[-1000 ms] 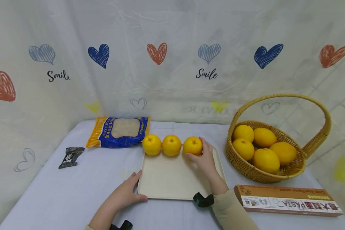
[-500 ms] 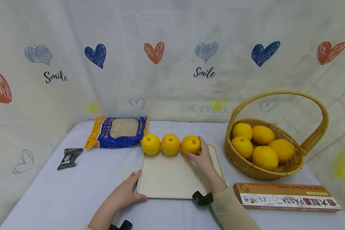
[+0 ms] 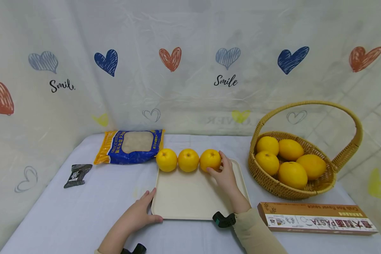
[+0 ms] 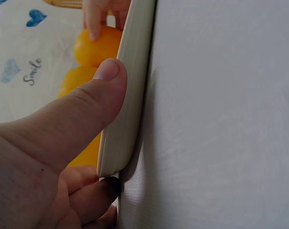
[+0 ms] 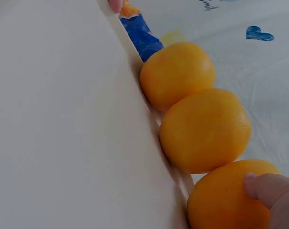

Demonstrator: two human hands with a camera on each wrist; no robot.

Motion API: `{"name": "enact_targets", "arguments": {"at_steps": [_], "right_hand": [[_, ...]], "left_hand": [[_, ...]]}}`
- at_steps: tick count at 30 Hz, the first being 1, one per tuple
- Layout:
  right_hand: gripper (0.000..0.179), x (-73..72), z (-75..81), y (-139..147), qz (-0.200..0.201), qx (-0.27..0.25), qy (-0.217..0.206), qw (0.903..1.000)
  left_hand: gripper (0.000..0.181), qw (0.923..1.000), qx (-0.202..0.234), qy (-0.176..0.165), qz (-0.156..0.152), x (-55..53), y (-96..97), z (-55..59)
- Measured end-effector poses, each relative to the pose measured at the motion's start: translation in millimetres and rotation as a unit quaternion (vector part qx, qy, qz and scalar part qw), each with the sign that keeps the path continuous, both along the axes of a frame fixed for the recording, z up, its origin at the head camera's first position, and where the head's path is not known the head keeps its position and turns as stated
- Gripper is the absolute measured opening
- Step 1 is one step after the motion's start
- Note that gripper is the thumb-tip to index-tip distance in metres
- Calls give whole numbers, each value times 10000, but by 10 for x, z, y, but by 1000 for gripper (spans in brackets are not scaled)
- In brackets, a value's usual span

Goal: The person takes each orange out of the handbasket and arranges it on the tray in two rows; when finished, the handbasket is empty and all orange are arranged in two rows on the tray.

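Three oranges stand in a row along the far end of a cream tray: a left orange, a middle orange and a right orange. My right hand holds the right orange from its right side, thumb in front and fingers behind. In the right wrist view the thumb lies against its skin. My left hand grips the tray's near left corner, fingers along the left side and thumb at the front edge. The left wrist view shows that thumb over the rim.
A wicker basket with several oranges stands at the right, its handle arching high. In front of it lies a long pasta box. A blue and yellow pasta bag sits behind the tray's left end, and a small black packet lies farther left.
The head view has shifted slightly. Both hands, the tray and the row of oranges keep their places, with the right thumb only a touch adjusted on the right orange.
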State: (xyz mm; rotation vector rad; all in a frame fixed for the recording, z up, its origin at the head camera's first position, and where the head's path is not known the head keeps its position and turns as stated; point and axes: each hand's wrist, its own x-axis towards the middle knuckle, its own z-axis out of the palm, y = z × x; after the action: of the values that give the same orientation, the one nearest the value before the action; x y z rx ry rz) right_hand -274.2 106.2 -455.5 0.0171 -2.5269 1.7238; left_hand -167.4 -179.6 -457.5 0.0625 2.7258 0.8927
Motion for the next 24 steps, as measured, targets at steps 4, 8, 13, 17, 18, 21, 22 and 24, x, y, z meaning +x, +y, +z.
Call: {"name": "enact_targets", "arguments": {"at_steps": [4, 8, 13, 17, 18, 21, 22, 24], "right_hand": [[76, 2, 13, -1, -41, -152, -38, 9999], [74, 5, 14, 5, -8, -115, -93, 9999], [78, 6, 6, 7, 41, -103, -62, 9999], [80, 1, 9, 5, 45, -117, -56, 9999], [79, -1, 10, 4, 53, -91, -62, 9999], [79, -2, 13, 4, 84, -25, -96, 9999], [79, -3, 14, 3, 87, -21, -109, 9999], [80, -4, 16, 3, 87, -38, -109, 9999]], "left_hand": [[107, 10000, -33, -20, -8, -17, -3, 6], [108, 10000, -18, -56, -7, -15, -6, 9], [108, 10000, -8, -51, -10, -15, -10, -8], [107, 10000, -12, -31, 0, -22, -8, -16], [107, 10000, -7, -30, -1, -24, -9, -18], [108, 10000, -21, -74, 8, -29, -10, -20], [108, 9999, -25, -99, 17, -30, -10, -18], [108, 9999, -49, -147, 29, -34, -12, -14]]}}
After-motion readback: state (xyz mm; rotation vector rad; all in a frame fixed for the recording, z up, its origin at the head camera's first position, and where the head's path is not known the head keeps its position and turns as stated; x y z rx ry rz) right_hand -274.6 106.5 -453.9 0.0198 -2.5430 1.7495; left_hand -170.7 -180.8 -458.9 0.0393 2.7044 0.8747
